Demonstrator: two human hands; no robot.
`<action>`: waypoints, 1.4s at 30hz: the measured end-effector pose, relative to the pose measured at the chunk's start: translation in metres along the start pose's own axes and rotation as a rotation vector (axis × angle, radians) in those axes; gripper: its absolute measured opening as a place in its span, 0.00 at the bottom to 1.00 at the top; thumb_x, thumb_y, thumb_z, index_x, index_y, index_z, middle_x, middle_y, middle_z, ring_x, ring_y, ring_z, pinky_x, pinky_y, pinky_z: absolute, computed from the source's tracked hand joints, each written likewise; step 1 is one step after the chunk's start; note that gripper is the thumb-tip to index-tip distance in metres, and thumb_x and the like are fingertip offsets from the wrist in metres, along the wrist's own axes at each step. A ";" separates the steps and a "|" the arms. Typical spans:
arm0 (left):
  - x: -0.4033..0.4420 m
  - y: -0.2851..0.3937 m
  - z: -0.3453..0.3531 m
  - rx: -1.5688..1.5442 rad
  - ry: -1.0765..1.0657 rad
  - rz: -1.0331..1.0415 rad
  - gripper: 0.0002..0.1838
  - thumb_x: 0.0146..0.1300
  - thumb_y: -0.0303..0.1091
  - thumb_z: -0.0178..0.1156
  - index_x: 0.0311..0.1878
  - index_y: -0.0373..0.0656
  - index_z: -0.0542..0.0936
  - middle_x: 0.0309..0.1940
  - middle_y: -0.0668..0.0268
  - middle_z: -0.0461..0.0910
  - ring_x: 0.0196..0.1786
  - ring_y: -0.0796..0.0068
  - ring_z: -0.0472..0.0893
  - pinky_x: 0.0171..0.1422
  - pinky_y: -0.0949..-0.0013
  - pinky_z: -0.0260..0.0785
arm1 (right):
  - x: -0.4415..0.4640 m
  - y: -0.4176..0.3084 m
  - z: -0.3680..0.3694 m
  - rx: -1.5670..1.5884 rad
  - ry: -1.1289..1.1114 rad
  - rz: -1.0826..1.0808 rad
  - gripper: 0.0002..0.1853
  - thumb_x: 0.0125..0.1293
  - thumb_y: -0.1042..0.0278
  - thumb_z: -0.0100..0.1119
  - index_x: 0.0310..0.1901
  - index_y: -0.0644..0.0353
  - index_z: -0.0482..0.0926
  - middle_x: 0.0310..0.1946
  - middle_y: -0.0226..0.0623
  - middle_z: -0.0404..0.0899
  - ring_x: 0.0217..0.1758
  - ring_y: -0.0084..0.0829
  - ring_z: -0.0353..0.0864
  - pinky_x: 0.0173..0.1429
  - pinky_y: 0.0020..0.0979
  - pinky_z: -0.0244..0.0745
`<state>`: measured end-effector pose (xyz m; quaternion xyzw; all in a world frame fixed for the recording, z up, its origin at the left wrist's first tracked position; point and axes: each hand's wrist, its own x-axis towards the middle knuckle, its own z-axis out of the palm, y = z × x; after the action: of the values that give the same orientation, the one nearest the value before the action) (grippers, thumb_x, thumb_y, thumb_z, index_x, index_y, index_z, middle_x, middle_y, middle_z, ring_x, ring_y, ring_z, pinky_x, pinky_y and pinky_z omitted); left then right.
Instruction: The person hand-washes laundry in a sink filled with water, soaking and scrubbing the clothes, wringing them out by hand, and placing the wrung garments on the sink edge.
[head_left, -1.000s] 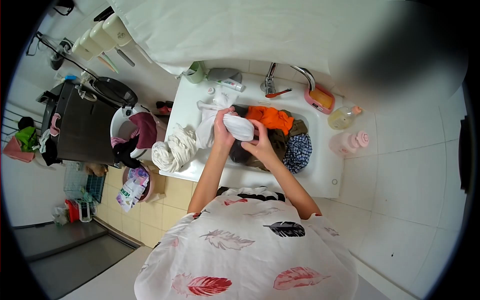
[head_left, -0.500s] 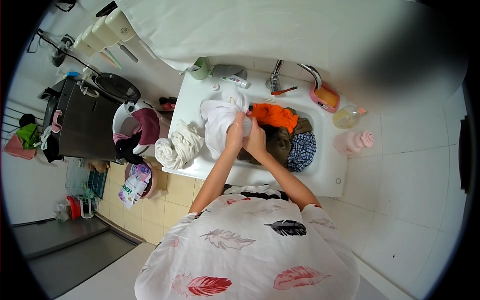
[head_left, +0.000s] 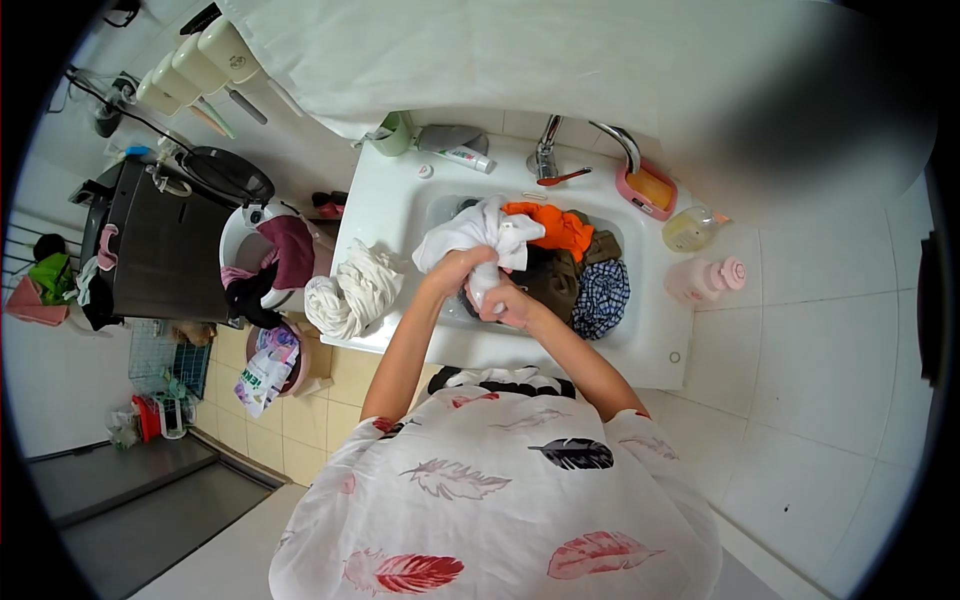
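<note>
Over the left part of the sink (head_left: 655, 350), a white cloth (head_left: 478, 228) is bunched between my two hands. My left hand (head_left: 462, 268) is wrapped round its middle. Closer to my body, my right hand (head_left: 508, 303) is closed on the lower, narrowed end. The upper part of the cloth flares loosely above my hands. In the basin beside it lie an orange cloth (head_left: 560, 230), a dark olive cloth (head_left: 555, 282) and a blue checked cloth (head_left: 602, 298). A twisted white cloth (head_left: 352, 292) rests on the sink's left ledge.
Behind the basin is a faucet (head_left: 545, 160), with a pink soap dish (head_left: 648, 190) and bottles (head_left: 705, 280) to the right. A green cup (head_left: 393, 134) and a tube (head_left: 468, 158) stand at the back left. A laundry-filled tub (head_left: 282, 255) is at the left.
The white cloth has moved from the left ledge side to over the basin and is bunched differently. Both hands have shifted their hold, and the right hand is lower, nearer my body.
</note>
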<state>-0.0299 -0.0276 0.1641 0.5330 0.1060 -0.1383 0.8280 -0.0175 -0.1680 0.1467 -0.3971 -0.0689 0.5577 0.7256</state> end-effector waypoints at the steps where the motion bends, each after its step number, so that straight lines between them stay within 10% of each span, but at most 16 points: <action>1: 0.000 0.001 -0.001 0.046 -0.012 -0.075 0.14 0.48 0.33 0.54 0.36 0.34 0.75 0.31 0.63 0.76 0.33 0.72 0.75 0.39 0.72 0.68 | 0.001 0.006 -0.006 0.120 -0.130 0.065 0.22 0.30 0.80 0.51 0.35 0.61 0.67 0.21 0.29 0.64 0.15 0.19 0.59 0.15 0.22 0.46; 6: -0.005 0.005 0.004 -0.016 -0.030 -0.131 0.11 0.46 0.31 0.56 0.32 0.35 0.76 0.27 0.62 0.76 0.31 0.73 0.75 0.37 0.72 0.69 | -0.009 0.000 -0.010 -0.114 -0.124 0.087 0.15 0.45 0.76 0.56 0.37 0.59 0.66 0.26 0.31 0.68 0.22 0.18 0.65 0.18 0.21 0.58; 8: -0.001 0.005 0.003 -0.015 -0.032 -0.123 0.10 0.46 0.30 0.56 0.31 0.35 0.76 0.25 0.62 0.76 0.30 0.73 0.75 0.37 0.72 0.69 | -0.016 -0.005 -0.005 -0.258 -0.018 0.058 0.18 0.52 0.70 0.57 0.45 0.59 0.65 0.38 0.33 0.69 0.37 0.21 0.70 0.35 0.22 0.70; 12: -0.005 0.018 0.008 0.007 -0.021 -0.131 0.10 0.44 0.30 0.54 0.30 0.35 0.76 0.22 0.62 0.75 0.29 0.72 0.76 0.37 0.71 0.69 | -0.007 0.005 -0.034 -0.253 -0.144 -0.070 0.31 0.53 0.55 0.60 0.55 0.60 0.61 0.51 0.37 0.64 0.53 0.30 0.66 0.57 0.31 0.63; 14: -0.007 0.029 0.013 -0.049 -0.020 -0.168 0.12 0.42 0.29 0.53 0.32 0.35 0.75 0.20 0.63 0.75 0.30 0.71 0.76 0.39 0.70 0.68 | -0.006 0.019 -0.046 0.552 -0.407 -0.074 0.44 0.48 0.39 0.57 0.60 0.60 0.55 0.58 0.36 0.59 0.59 0.33 0.62 0.63 0.38 0.54; 17: -0.002 0.037 0.025 -0.302 -0.156 -0.074 0.15 0.42 0.29 0.50 0.36 0.34 0.73 0.19 0.64 0.72 0.26 0.75 0.73 0.36 0.71 0.66 | 0.006 0.032 -0.039 0.595 -0.423 -0.049 0.52 0.40 0.29 0.50 0.62 0.58 0.51 0.62 0.35 0.54 0.64 0.33 0.55 0.65 0.43 0.49; 19: 0.002 0.036 0.038 -0.773 -0.350 0.027 0.15 0.42 0.31 0.47 0.34 0.34 0.71 0.19 0.65 0.68 0.22 0.75 0.67 0.33 0.71 0.64 | 0.019 0.029 -0.032 0.680 -0.585 -0.079 0.46 0.47 0.33 0.52 0.61 0.58 0.52 0.60 0.33 0.56 0.62 0.32 0.58 0.65 0.43 0.49; 22: 0.001 0.021 0.046 -1.042 -0.355 -0.090 0.15 0.41 0.30 0.48 0.36 0.36 0.70 0.19 0.67 0.66 0.20 0.77 0.63 0.33 0.72 0.62 | 0.042 0.029 -0.039 -0.359 -0.002 -1.079 0.31 0.50 0.58 0.59 0.54 0.60 0.59 0.51 0.32 0.66 0.53 0.30 0.67 0.60 0.33 0.59; 27: -0.004 -0.011 0.043 -1.368 -0.501 -0.281 0.16 0.43 0.28 0.48 0.40 0.37 0.69 0.18 0.68 0.64 0.19 0.82 0.62 0.29 0.76 0.59 | 0.022 -0.009 -0.038 -0.261 0.240 -0.838 0.21 0.57 0.59 0.53 0.49 0.59 0.65 0.42 0.34 0.72 0.45 0.31 0.73 0.50 0.30 0.70; 29: -0.005 -0.024 0.038 -1.390 -0.518 -0.289 0.16 0.45 0.27 0.48 0.41 0.37 0.69 0.19 0.69 0.64 0.19 0.83 0.61 0.26 0.77 0.58 | 0.032 -0.023 -0.055 0.439 0.210 -0.634 0.20 0.61 0.56 0.47 0.50 0.60 0.65 0.43 0.35 0.72 0.45 0.31 0.73 0.49 0.31 0.71; 35: -0.011 -0.039 0.022 -0.782 -0.279 -0.588 0.14 0.51 0.28 0.50 0.42 0.37 0.69 0.21 0.68 0.67 0.19 0.82 0.63 0.23 0.78 0.60 | 0.043 -0.035 -0.061 0.469 0.471 -0.729 0.14 0.58 0.63 0.51 0.43 0.60 0.72 0.37 0.34 0.75 0.42 0.30 0.75 0.45 0.28 0.72; 37: -0.007 -0.039 0.020 -0.669 -0.249 -0.650 0.14 0.52 0.31 0.53 0.42 0.36 0.69 0.23 0.66 0.68 0.21 0.79 0.68 0.23 0.77 0.63 | 0.050 -0.030 -0.063 -0.329 0.679 -0.812 0.11 0.53 0.70 0.55 0.39 0.60 0.74 0.36 0.32 0.76 0.39 0.30 0.76 0.42 0.28 0.71; 42: -0.001 -0.055 0.027 0.357 0.080 -0.414 0.27 0.49 0.34 0.57 0.50 0.31 0.61 0.42 0.50 0.68 0.27 0.69 0.76 0.26 0.70 0.71 | 0.053 -0.015 -0.057 -0.902 0.979 -0.608 0.12 0.41 0.71 0.56 0.31 0.61 0.75 0.26 0.47 0.76 0.34 0.45 0.76 0.39 0.33 0.70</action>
<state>-0.0492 -0.0739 0.1287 0.6423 0.2191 -0.3000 0.6704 0.0447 -0.1515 0.1001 -0.8245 -0.0667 0.0077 0.5618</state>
